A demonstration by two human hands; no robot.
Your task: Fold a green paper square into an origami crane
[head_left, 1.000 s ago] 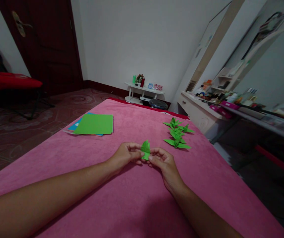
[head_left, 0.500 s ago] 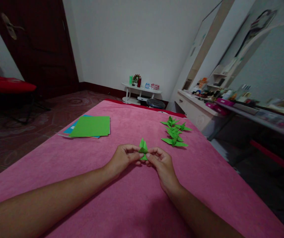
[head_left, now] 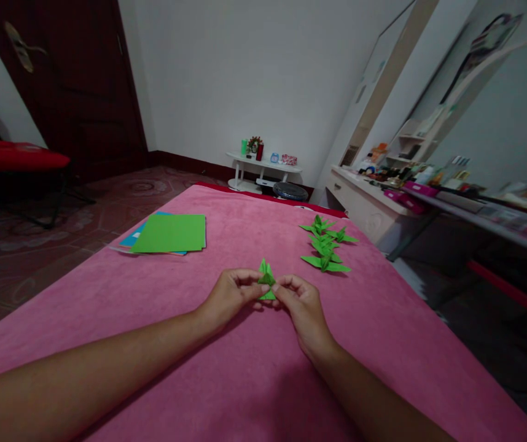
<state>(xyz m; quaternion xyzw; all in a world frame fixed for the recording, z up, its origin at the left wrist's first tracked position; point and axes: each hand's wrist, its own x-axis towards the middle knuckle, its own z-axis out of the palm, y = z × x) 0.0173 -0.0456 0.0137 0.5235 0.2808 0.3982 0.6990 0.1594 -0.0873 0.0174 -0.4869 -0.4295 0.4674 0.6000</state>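
Observation:
A small folded green paper piece (head_left: pixel 266 277) stands between my two hands on the pink cloth (head_left: pixel 245 368). My left hand (head_left: pixel 231 296) pinches its left side with curled fingers. My right hand (head_left: pixel 301 307) pinches its right side, thumb and forefinger pressed on the fold. Only the pointed upper part of the paper shows above my fingers.
A stack of flat paper sheets, green on top of blue (head_left: pixel 169 234), lies at the left of the cloth. Several finished green folded figures (head_left: pixel 325 245) lie in a row at the right. A dresser with clutter (head_left: pixel 383 196) stands past the right edge, a dark door (head_left: pixel 74 80) at the back left.
The green paper piece has gone from a rounded, open shape to a narrower, pointed fold. Both hands stay pinched on it in nearly the same place.

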